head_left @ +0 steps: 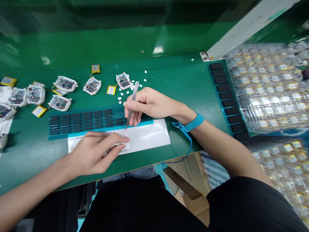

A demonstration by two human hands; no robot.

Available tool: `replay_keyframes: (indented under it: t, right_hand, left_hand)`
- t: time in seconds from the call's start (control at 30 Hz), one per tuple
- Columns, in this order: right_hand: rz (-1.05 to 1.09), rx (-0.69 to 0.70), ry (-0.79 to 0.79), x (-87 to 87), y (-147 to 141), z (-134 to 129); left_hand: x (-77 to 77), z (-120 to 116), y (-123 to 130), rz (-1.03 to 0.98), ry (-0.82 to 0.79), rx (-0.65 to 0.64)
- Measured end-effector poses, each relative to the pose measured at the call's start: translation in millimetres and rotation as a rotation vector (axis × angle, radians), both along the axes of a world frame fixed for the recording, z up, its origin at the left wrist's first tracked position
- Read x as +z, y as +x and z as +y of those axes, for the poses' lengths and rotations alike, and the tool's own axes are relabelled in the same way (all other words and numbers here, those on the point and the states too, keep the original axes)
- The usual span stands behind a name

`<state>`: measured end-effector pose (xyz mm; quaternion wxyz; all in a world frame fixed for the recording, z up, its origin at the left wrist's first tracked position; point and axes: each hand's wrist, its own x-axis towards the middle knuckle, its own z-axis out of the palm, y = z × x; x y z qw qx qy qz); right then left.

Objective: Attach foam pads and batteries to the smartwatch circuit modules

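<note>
My right hand (pixel 147 103) grips metal tweezers (pixel 132 104) like a pen. The tweezers' tips point down at a white sheet of printed labels (pixel 149 137), at its printed part. My left hand (pixel 96 153) is closed over the sheet's near side, with thumb and fingers around a small white-rimmed piece (pixel 113 149), mostly hidden by the fingers. The index fingertip touches or hovers over the label sheet; I cannot tell which. Just behind the labels lies a blue sheet of black strips (pixel 80 122). A blue wrist strap (pixel 196 122) circles my right wrist.
Open white housings with circuit boards (pixel 92 85) and wired yellow batteries (pixel 111 90) stand at the back left. White paper bits (pixel 121 94) are scattered beyond my right hand. On the right are black pads (pixel 228 95) and stacked clear trays (pixel 265 87); a cardboard box (pixel 190 170) sits below the edge.
</note>
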<state>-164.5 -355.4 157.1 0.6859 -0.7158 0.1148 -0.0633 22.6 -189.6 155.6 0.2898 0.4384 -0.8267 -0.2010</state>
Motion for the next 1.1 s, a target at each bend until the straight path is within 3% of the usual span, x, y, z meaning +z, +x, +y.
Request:
replay_keyframes:
  t: [0.2, 0.33, 0.47, 0.53, 0.7, 1.1]
  right_hand:
    - [0.026, -0.021, 0.089, -1.4, 0.0, -3.2]
    - [-0.041, -0.155, 0.113, 3.2, 0.4, -1.2]
    - [-0.239, -0.412, 0.151, 13.7, 0.0, 12.5]
    - [-0.308, -0.467, 0.16, 19.0, -0.6, 23.0]
    - [-0.232, -0.382, 0.14, 23.4, -0.9, 45.1]
    - [-0.249, -0.361, 0.087, 16.4, 3.5, 52.4]
  left_hand:
    - [1.6, -0.7, 2.2, 0.017, 0.093, -0.004]
    - [8.2, -0.4, -0.1, 0.097, 0.155, 0.063]
    - [20.6, -2.2, -4.1, 0.308, 0.41, 0.219]
    - [25.1, -3.9, -5.6, 0.413, 0.562, 0.248]
    - [27.9, -4.7, -10.2, 0.605, 0.686, 0.202]
    - [28.8, 0.4, -16.0, 0.662, 0.71, 0.218]
